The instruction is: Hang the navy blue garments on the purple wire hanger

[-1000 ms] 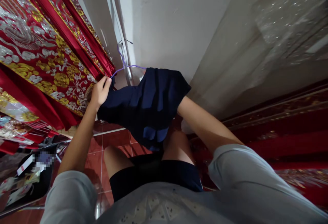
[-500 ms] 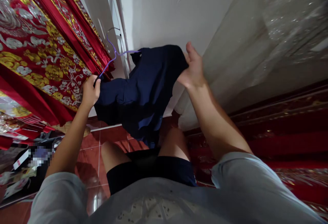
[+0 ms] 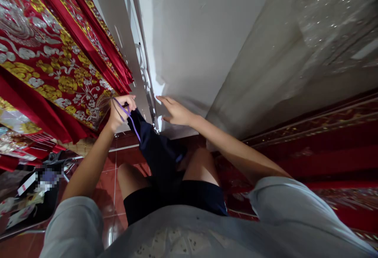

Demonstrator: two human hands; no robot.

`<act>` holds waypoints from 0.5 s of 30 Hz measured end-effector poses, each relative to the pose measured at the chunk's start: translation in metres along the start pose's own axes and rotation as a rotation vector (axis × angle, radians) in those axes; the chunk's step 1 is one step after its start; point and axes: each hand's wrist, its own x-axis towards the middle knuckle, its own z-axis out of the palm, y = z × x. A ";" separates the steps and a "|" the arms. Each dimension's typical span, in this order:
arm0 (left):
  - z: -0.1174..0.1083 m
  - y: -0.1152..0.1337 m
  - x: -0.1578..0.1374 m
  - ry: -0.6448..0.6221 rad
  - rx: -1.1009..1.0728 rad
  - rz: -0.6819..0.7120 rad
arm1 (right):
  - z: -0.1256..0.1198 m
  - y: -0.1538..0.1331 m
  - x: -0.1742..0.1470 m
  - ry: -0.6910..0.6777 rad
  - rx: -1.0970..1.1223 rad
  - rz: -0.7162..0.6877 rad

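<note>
My left hand (image 3: pixel 121 112) is closed around one end of a dark navy garment (image 3: pixel 158 151), whose exact kind I cannot make out. The cloth hangs down in folds in front of my knees. A purple clothes hanger (image 3: pixel 134 126) loops over the left hand and runs down to the garment; part of it is hidden by hand and cloth. To the right, my right hand (image 3: pixel 177 112) is apart from the garment, its fingers stretched toward the left with nothing in them.
Red drapes (image 3: pixel 56 61) with gold and silver embroidery hang at the left. A pale wall (image 3: pixel 201 45) stands ahead, with clear plastic sheeting (image 3: pixel 283 61) at the right. Red cloth (image 3: pixel 310 163) lies lower right. Assorted items sit on a black surface (image 3: pixel 50 206) lower left, above red floor tiles (image 3: pixel 108 179).
My right hand has let go of the garment and moved left and down. My left hand has shifted right, the hanger has swung over it, and the spread cloth now hangs down, bunched.
</note>
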 end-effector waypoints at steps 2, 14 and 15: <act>0.018 0.016 -0.003 -0.108 -0.115 0.042 | 0.024 0.010 0.000 0.060 -0.098 -0.027; 0.058 0.020 -0.011 -0.084 -0.650 -0.076 | 0.027 0.037 -0.012 0.396 -0.206 -0.181; 0.055 0.009 -0.016 -0.020 -0.684 -0.174 | 0.018 0.041 -0.016 0.442 -0.244 -0.120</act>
